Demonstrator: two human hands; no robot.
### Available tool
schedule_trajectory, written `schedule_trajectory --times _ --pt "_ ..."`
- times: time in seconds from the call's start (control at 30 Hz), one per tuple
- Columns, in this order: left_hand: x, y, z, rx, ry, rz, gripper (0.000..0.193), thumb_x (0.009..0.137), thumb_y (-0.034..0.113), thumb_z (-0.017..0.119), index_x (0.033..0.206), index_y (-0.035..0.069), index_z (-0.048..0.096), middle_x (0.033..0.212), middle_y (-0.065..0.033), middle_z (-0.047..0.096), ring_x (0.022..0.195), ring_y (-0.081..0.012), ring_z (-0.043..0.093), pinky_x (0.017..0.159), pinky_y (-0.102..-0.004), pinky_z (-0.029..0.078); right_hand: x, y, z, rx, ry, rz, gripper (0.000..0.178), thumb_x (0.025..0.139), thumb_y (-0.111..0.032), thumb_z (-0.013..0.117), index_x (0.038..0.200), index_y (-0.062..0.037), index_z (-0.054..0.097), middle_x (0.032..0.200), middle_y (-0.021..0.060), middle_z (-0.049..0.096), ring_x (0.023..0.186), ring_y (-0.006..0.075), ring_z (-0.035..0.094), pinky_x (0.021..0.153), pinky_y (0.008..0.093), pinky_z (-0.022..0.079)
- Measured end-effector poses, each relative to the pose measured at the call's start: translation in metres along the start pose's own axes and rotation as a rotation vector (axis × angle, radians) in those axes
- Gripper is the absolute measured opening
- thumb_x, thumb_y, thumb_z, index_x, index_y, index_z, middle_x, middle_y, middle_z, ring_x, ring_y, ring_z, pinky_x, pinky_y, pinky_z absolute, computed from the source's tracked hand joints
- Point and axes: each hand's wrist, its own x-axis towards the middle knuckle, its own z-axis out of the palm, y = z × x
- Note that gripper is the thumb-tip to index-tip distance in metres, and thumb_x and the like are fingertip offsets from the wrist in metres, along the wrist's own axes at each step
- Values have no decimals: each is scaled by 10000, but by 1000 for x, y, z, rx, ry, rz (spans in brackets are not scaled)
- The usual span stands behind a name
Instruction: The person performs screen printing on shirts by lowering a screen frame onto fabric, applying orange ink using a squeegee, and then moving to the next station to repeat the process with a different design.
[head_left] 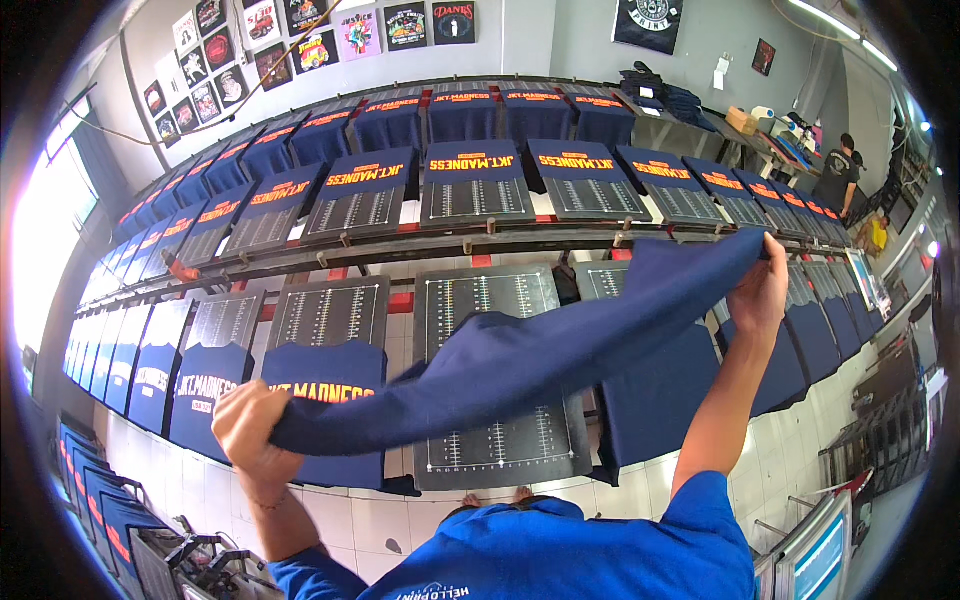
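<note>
A: Pictured at centre, above the boards?

B: Pulled into a long slanting band, a navy garment (540, 365), low at its left end and high at its right, in front of a black board (500, 455) with white ruled markings. Impossible to tell from this angle whether touching the board or just above it.

A: Held how?

B: Clenched at the lower left end in the left hand (250, 425); gripped at the upper right end in the right hand (762, 285), raised higher and farther out. Both hands closed on cloth.

A: And lying to either side?

B: On the next board to the left, a shirt with orange lettering (325, 365), partly hidden behind the navy garment; beyond that, just beside the left hand, a shirt with white lettering (195, 430). To the right, near the right forearm, a plain navy shirt (655, 400) draped over another board.

A: Farther back?

B: Across a dark rail, curving rows of boards with navy shirts (475, 160), lettered in orange. Up on the wall, rows of printed panels (265, 65). At far right, a co-worker in dark clothing (838, 180) and, lower down, a person in yellow (877, 235).
</note>
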Motion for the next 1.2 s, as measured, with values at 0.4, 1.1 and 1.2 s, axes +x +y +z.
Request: schedule_trajectory --times 0.4,1.1,1.2 --pt "73 -132 63 45 70 -451 357 766 -19 493 1092 15 635 906 -160 674 857 -238 658 810 -337 488 152 103 -11 85 87 242 243 958 -217 559 1118 -35 554 1080 157 633 1040 326 620 1014 491 483" --pt "-294 -29 76 -328 -1291 -685 282 762 157 718 1017 38 736 945 -219 699 923 -399 670 815 -440 532 -156 243 -217 -166 350 799 405 985 -153 499 1365 -16 473 1337 110 571 1249 248 527 1088 403 392" --pt "-368 -35 89 -298 -1700 -607 414 807 354 728 1103 66 722 1024 -209 701 998 -396 655 863 -461 516 -182 252 -238 -200 273 854 390 1008 -115 465 1377 12 444 1336 132 570 1205 254 569 1034 396 455"
